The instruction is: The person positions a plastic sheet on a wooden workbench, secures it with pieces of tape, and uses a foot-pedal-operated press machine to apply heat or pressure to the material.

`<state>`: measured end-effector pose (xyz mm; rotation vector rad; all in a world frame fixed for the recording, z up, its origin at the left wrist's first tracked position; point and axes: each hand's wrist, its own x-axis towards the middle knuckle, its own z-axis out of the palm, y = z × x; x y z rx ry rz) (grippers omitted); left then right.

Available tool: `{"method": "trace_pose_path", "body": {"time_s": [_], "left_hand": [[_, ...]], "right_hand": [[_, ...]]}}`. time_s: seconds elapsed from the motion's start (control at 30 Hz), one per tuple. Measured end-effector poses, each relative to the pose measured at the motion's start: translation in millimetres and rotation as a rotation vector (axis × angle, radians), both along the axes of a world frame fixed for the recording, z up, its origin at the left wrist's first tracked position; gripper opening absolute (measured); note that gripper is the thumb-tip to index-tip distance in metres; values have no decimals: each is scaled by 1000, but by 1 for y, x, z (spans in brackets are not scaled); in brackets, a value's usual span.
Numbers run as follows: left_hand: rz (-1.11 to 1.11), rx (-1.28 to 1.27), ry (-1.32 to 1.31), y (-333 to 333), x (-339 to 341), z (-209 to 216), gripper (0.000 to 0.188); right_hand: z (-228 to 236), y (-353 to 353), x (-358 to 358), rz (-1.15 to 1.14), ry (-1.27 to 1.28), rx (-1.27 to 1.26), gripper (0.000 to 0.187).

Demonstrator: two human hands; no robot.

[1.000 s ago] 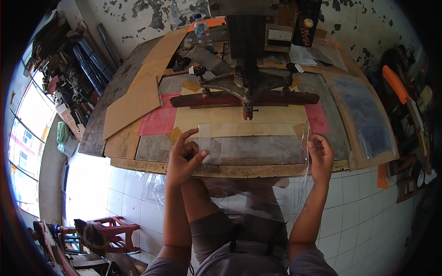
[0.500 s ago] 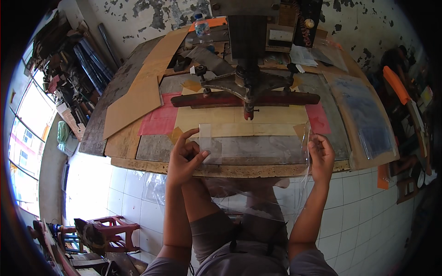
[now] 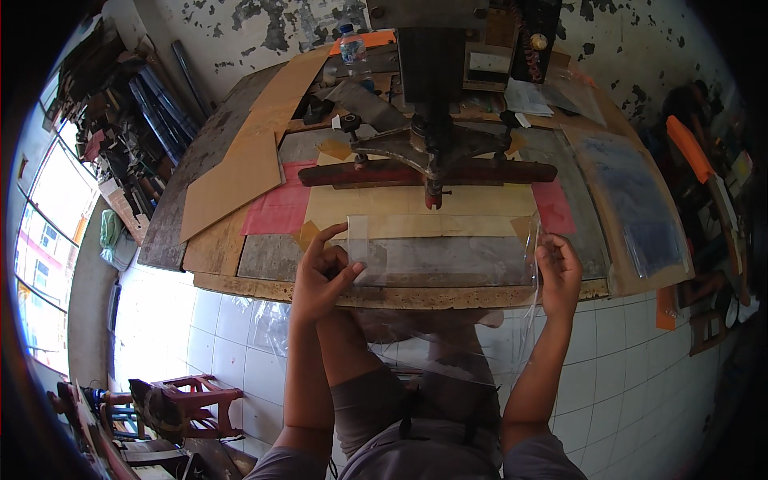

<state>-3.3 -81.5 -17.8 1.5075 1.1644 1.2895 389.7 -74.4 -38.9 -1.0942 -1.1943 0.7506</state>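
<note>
A clear plastic sheet (image 3: 448, 258) stretches between my hands at the front of the worktable, its loose lower part hanging past the edge over my lap. My left hand (image 3: 318, 276) grips its left side, index finger and thumb at the edge. The right side is pinched by my right hand (image 3: 559, 268), where the film bunches into a narrow fold. Beyond the sheet's far edge lies a cream-yellow strip (image 3: 352, 203) on the table. Over that strip hangs a press head with a long dark red bar (image 3: 488, 173), a gap away from my fingers.
Pink pieces (image 3: 272, 206) flank the yellow strip. A brown board (image 3: 228, 192) lies on the table's left, and stacked clear plastic sheets (image 3: 632, 200) lie on its right. At the back stands a water bottle (image 3: 351, 46). A red stool (image 3: 212, 404) is on the floor at left.
</note>
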Motion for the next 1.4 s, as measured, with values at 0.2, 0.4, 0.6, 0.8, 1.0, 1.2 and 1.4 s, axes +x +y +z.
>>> {"method": "trace_pose_path", "body": {"time_s": [0.2,0.4,0.6,0.8,1.0,1.2,1.4], "left_hand": [[-3,-13,3,0,1,1,66],[9,-4,-1,0,1,0,65],[13,-10,12,0,1,1,64],[12,-9,4,-1,3,2,65],[25,-1,-1,-1,0,-4,61],[14,-4,-7,-1,1,-1,54],[18,4,12,-2,2,2,53]], "right_hand": [[-1,0,1,2,-11,-1,27],[-1,0,1,5,-7,-15,28],[0,0,1,19,15,5,27],[-1,0,2,16,21,-7,26],[2,-1,-1,18,22,-5,27],[0,-1,2,11,-24,6,27],[0,0,0,28,19,-5,27]]}}
